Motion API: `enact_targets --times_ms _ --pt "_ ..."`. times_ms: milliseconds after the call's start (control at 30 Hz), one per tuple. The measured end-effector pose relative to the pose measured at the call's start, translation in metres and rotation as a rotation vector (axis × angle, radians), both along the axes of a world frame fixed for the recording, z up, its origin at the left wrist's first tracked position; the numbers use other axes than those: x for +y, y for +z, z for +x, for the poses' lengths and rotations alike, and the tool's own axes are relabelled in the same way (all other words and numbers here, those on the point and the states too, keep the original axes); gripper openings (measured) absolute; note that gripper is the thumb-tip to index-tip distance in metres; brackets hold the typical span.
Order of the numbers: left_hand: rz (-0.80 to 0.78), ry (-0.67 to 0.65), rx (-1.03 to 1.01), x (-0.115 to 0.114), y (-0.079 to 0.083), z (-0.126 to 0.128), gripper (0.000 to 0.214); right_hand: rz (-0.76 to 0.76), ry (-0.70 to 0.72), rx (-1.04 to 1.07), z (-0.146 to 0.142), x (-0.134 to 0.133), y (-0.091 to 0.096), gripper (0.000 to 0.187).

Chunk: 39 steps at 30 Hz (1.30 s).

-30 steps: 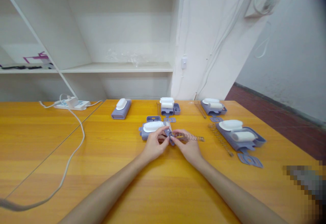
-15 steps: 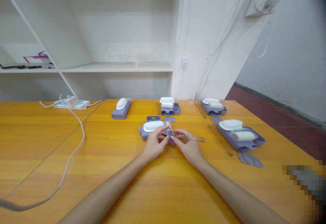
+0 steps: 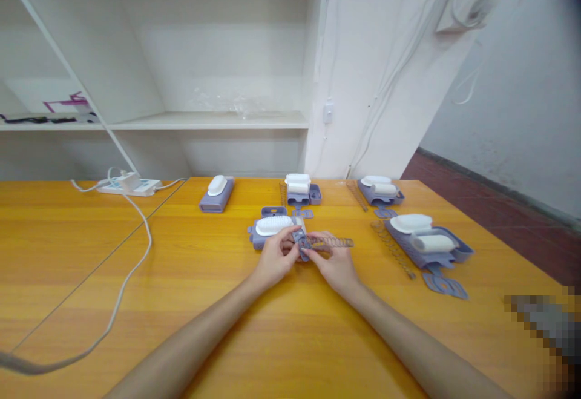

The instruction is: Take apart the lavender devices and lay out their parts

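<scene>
Near the middle of the table, my left hand (image 3: 276,255) pinches a small grey-purple plastic plate with cut-outs (image 3: 301,240) between thumb and fingers. My right hand (image 3: 334,263) is closed at the same plate, its thumb at the lower end. A brownish see-through strip with a wavy coil pattern (image 3: 333,241) runs from the plate out to the right, over my right fingers. Just behind my left hand lie a white bristled brush (image 3: 272,224) and a grey-purple case (image 3: 258,241), partly covered by that hand. How the strip joins the plate is hidden.
Similar sets stand around: a closed case with a white oval top (image 3: 216,186), a set at the back (image 3: 298,186), and two at the right, with a white roller (image 3: 433,243) and a coil strip (image 3: 394,250). A power strip (image 3: 129,184) and white cable (image 3: 136,266) lie left.
The coil strip has shifted slightly left, deeper toward the plate, and the plate faces the camera more. Both hands have stayed nearly in place, with my right hand slightly turned.
</scene>
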<state>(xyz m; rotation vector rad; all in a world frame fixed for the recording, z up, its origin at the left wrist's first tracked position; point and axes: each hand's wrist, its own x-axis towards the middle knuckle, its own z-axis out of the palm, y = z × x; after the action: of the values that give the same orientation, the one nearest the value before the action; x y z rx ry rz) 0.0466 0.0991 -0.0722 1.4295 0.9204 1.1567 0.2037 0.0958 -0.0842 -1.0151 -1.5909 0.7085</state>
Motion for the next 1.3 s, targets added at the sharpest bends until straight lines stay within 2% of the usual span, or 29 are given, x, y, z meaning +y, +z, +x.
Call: enact_targets --times_ms 233,633,733,933,1033,1167,1300 --pt "-0.041 -0.065 -0.010 0.001 0.001 -0.002 0.054 -0.010 -0.021 -0.001 0.000 0.000 0.000 0.026" --pt "-0.057 -0.067 -0.028 -0.001 0.003 -0.001 0.054 0.011 -0.064 -0.039 0.000 -0.001 -0.001 0.027" --pt "-0.056 -0.072 -0.032 0.000 0.001 -0.002 0.056 0.003 -0.037 -0.018 -0.001 0.000 0.000 0.026" --pt "-0.078 -0.069 -0.060 0.004 0.001 -0.002 0.058 -0.088 0.077 0.111 0.002 0.001 0.004 0.037" --pt "-0.093 -0.054 -0.087 0.005 0.001 -0.001 0.062 -0.134 0.165 0.212 0.005 0.003 0.005 0.033" --pt "-0.098 -0.053 -0.088 0.004 0.003 0.000 0.062 -0.232 0.139 0.266 0.007 0.007 0.007 0.029" --pt "-0.092 -0.048 -0.093 0.004 0.004 0.000 0.062 -0.363 0.188 0.326 0.008 0.011 0.008 0.030"
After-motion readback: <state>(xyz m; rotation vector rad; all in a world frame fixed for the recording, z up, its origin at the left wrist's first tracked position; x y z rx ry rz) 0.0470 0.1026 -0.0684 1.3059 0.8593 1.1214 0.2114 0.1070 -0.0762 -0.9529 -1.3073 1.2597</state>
